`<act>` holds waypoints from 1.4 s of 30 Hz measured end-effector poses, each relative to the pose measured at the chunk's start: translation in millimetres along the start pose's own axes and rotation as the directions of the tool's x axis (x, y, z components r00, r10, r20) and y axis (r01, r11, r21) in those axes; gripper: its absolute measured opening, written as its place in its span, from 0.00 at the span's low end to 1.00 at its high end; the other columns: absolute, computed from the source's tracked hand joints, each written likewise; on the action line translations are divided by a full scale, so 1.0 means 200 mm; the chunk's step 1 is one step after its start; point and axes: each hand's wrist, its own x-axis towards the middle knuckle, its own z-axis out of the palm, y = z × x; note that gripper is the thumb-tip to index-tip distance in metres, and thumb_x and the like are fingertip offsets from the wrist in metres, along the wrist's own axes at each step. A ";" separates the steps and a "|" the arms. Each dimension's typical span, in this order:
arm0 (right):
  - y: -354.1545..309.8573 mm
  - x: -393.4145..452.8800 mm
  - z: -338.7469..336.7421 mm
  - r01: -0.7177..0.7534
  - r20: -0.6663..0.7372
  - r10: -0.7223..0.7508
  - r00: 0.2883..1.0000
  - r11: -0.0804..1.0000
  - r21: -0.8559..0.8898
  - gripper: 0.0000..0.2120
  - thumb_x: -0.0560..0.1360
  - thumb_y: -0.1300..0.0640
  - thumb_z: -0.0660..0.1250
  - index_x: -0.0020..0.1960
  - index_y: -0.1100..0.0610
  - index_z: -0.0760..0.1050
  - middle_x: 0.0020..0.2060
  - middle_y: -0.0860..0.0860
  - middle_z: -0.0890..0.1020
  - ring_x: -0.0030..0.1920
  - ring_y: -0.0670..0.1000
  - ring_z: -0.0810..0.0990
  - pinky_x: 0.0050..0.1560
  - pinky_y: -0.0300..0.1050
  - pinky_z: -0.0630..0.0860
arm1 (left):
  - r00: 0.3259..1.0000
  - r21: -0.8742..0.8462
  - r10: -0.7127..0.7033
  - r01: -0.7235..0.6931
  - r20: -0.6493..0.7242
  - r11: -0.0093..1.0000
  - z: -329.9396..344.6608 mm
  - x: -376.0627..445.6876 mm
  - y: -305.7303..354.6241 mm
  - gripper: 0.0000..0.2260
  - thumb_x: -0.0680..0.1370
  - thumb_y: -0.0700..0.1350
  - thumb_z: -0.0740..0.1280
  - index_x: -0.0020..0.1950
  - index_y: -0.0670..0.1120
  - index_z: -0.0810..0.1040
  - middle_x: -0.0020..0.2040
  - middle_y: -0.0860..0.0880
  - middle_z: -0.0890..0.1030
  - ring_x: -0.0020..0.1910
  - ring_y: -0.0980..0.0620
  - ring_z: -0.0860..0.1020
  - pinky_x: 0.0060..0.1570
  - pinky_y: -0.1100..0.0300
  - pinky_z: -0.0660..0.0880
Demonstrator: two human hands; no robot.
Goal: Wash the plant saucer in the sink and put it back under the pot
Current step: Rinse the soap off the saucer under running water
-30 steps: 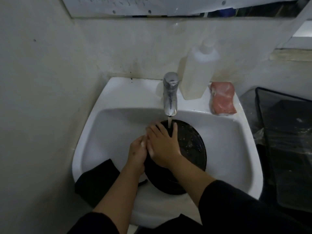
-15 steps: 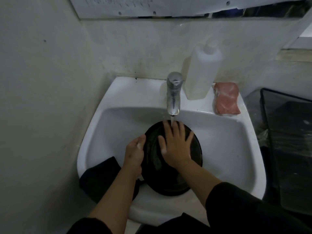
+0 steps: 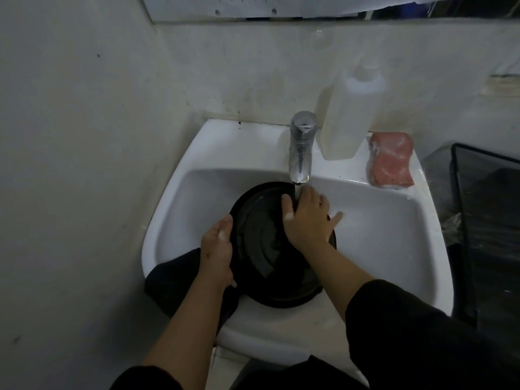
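A round black plant saucer (image 3: 267, 249) stands tilted in the white sink (image 3: 380, 235), its lower edge resting on the sink's front rim. My left hand (image 3: 216, 249) grips the saucer's left rim. My right hand (image 3: 306, 218) lies flat on the saucer's upper right part with fingers spread, directly under the water running from the chrome tap (image 3: 301, 147). The pot is not in view.
A white plastic bottle (image 3: 349, 114) stands on the sink ledge right of the tap, and a pink sponge (image 3: 391, 160) lies beside it. A dark cloth (image 3: 174, 277) hangs over the sink's front left rim. A dark bin (image 3: 486, 220) stands at the right. Walls close in left and behind.
My right hand has slid from the saucer's left side across to its upper right, under the stream. My left hand has kept its hold on the left rim.
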 end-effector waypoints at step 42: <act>-0.05 -0.03 -0.01 -0.134 0.117 0.127 0.985 0.989 0.062 0.40 0.70 0.26 0.49 0.73 0.50 0.55 0.73 0.54 0.59 0.72 0.61 0.55 0.66 0.70 0.49 | 0.996 0.008 0.091 -0.091 0.011 0.996 0.08 -0.01 -0.01 0.15 0.81 0.49 0.58 0.39 0.47 0.76 0.41 0.47 0.79 0.44 0.47 0.77 0.47 0.55 0.75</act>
